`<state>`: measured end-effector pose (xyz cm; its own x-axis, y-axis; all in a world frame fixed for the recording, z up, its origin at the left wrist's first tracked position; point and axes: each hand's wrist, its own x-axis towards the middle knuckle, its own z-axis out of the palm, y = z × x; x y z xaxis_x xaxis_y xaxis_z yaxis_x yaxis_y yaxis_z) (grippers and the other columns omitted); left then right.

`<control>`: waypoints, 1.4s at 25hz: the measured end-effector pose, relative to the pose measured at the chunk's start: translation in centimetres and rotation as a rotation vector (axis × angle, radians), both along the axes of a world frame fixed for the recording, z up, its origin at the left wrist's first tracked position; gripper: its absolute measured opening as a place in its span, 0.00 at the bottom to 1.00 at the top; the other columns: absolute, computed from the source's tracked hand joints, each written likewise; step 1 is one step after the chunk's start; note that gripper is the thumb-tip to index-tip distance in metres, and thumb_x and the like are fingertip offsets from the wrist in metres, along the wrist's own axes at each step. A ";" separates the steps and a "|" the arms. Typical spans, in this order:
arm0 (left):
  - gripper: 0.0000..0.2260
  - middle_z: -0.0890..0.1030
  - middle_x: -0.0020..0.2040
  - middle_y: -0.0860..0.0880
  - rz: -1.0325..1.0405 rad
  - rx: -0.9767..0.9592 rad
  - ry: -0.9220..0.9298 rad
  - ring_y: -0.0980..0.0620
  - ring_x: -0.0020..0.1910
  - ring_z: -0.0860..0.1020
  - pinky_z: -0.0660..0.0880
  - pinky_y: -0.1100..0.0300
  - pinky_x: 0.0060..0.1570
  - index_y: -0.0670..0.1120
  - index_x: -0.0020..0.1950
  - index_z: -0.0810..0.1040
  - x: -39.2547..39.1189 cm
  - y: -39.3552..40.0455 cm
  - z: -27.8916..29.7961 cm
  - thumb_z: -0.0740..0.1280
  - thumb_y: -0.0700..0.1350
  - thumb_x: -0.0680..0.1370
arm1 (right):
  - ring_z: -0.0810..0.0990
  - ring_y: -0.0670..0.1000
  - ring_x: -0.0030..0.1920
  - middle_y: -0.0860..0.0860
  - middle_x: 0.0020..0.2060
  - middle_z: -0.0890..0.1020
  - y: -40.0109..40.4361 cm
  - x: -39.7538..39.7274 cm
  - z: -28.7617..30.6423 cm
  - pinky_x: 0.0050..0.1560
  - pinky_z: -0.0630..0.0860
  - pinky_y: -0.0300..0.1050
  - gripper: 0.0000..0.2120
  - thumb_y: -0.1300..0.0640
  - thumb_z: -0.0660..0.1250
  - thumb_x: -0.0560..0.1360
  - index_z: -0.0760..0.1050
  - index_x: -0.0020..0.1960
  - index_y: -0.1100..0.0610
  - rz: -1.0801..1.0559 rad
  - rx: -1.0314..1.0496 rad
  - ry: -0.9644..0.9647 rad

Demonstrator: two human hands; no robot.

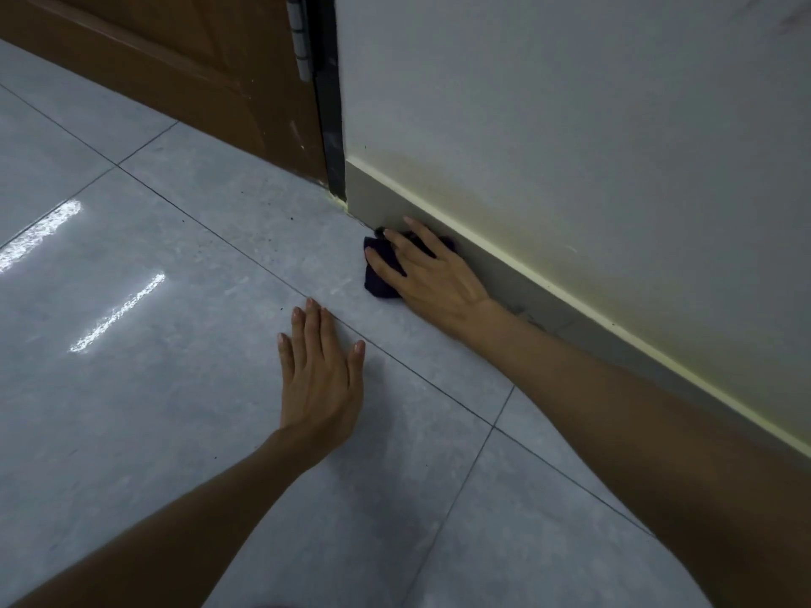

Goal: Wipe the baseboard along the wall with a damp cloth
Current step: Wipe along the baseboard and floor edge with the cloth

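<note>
A grey baseboard (583, 318) with a pale top edge runs along the foot of the white wall, from the door frame down to the right. My right hand (432, 274) presses a dark purple cloth (381, 286) against the baseboard and the floor, close to the door frame, fingers spread over it. Most of the cloth is hidden under that hand. My left hand (322, 370) lies flat on the grey floor tile, palm down, fingers together and pointing away from me, holding nothing.
A brown wooden door (184, 72) with a metal hinge (300, 41) and a dark frame (333, 138) stands left of the wall. Glossy grey floor tiles (153, 388) with dark grout lines fill the foreground. Small dark specks lie near the door corner.
</note>
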<state>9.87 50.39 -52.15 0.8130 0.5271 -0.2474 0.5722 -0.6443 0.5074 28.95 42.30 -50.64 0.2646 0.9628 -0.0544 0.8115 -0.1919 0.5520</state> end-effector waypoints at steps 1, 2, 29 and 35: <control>0.31 0.35 0.77 0.48 -0.006 0.003 0.005 0.54 0.74 0.32 0.34 0.52 0.73 0.44 0.76 0.35 0.0 0.1 0.0 0.43 0.58 0.80 | 0.67 0.59 0.72 0.63 0.66 0.75 -1.3 0.0 0.1 0.76 0.45 0.56 0.27 0.56 0.61 0.78 0.62 0.76 0.59 -0.003 0.017 0.010; 0.31 0.35 0.77 0.48 -0.015 0.005 0.008 0.53 0.74 0.33 0.35 0.52 0.73 0.44 0.76 0.36 0.0 0.1 0.0 0.43 0.59 0.80 | 0.70 0.59 0.70 0.64 0.64 0.77 -3.1 -0.1 0.1 0.76 0.48 0.56 0.26 0.58 0.60 0.77 0.64 0.74 0.61 -0.005 0.041 0.038; 0.27 0.41 0.78 0.53 -0.087 -0.137 -0.112 0.61 0.75 0.37 0.36 0.61 0.73 0.47 0.77 0.42 -0.5 -1.9 -0.3 0.43 0.57 0.81 | 0.71 0.57 0.62 0.57 0.65 0.76 -9.4 -15.0 -3.8 0.60 0.71 0.62 0.22 0.47 0.57 0.78 0.68 0.71 0.51 -0.681 0.686 0.403; 0.28 0.42 0.78 0.53 -0.114 -0.169 -0.090 0.60 0.75 0.38 0.39 0.59 0.74 0.47 0.77 0.43 -0.6 -1.1 0.0 0.43 0.57 0.81 | 0.75 0.63 0.56 0.58 0.62 0.78 -13.1 -10.1 -3.6 0.49 0.76 0.61 0.17 0.53 0.66 0.76 0.74 0.65 0.49 -0.692 0.629 0.334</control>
<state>9.26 49.24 -52.17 0.8877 0.3881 -0.2477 0.4479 -0.6039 0.6594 18.83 29.17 -54.20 0.8433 0.4814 0.2391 0.5056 -0.8613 -0.0491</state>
